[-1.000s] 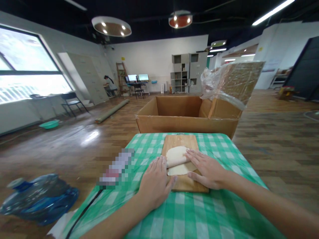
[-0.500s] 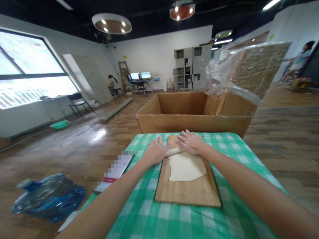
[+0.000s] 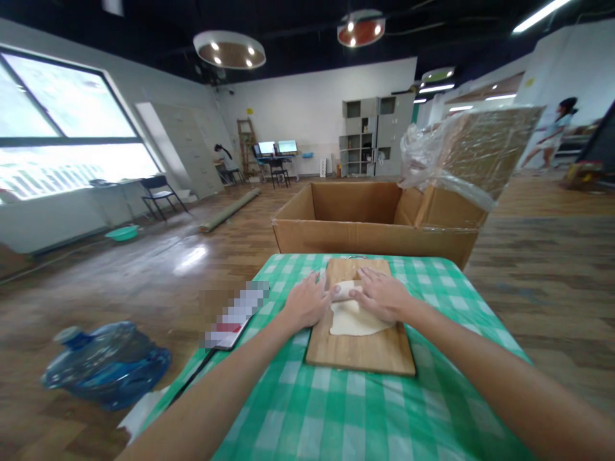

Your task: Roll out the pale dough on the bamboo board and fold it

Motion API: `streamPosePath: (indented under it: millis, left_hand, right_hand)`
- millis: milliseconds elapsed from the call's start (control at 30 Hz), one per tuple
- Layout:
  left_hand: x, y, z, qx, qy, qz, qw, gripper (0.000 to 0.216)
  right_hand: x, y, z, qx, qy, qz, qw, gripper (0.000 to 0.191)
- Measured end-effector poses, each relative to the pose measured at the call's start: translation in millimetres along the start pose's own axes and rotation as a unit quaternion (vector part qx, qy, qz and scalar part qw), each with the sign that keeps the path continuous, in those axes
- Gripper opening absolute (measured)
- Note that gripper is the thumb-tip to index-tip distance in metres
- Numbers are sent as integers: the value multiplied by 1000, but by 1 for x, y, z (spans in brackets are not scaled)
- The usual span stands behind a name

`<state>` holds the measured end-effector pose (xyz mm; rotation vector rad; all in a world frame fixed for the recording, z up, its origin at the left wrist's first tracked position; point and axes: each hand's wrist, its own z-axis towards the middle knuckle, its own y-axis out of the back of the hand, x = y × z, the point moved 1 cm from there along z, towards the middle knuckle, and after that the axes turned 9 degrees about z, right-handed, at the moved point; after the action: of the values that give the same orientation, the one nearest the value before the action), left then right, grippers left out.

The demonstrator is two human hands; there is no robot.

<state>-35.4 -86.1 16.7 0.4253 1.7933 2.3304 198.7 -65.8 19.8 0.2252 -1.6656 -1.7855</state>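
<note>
A wooden cutting board (image 3: 358, 355) lies on the green-and-white checked tablecloth. On it is a flat, uneven sheet of pale dough (image 3: 355, 322), partly covered by my right hand. A light rolling pin (image 3: 344, 292) lies across the dough, its middle visible between my hands. My left hand (image 3: 310, 299) is over the pin's left end, thumb along the near side. Over the right end rests my right hand (image 3: 382, 294), fingers pointing away and thumb toward the middle. Both hands hide the pin's ends.
Beyond the table stands a large open cardboard box (image 3: 375, 237) with plastic wrap (image 3: 423, 153). A blurred flat item (image 3: 237, 317) lies at the table's left edge. A big blue water bottle (image 3: 110, 365) is on the floor at left. People are in the background.
My hands and the rolling pin have come nearer to me over the dough, leaving more of the board's far end uncovered. The view has shifted slightly. A person at far right has moved.
</note>
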Motion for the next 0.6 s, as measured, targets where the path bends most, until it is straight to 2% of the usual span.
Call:
streamPosePath:
  millis: [100,200,333,500,600]
  left_hand:
    - [-6,10,-16,11,-5,-20,1000,64]
    - [-14,21,-35,-4,-32,-29,999,63]
    - [-28,29,-69,-27,-43,-12,999,75]
    - [-49,31,-107,-50,-50,0,997,83]
    - [-56,27,-113,-60,-35,6,998,87]
  right_hand:
    - [11,2,-26,-4,15,13,1000,96]
    - [21,3,-51,-13,27,12,999,92]
    - [34,1,-84,-28,50,10,998,91]
    - [42,0,-120,-29,83,23,996,96]
    - [42,4,-128,-8,85,31,996,96]
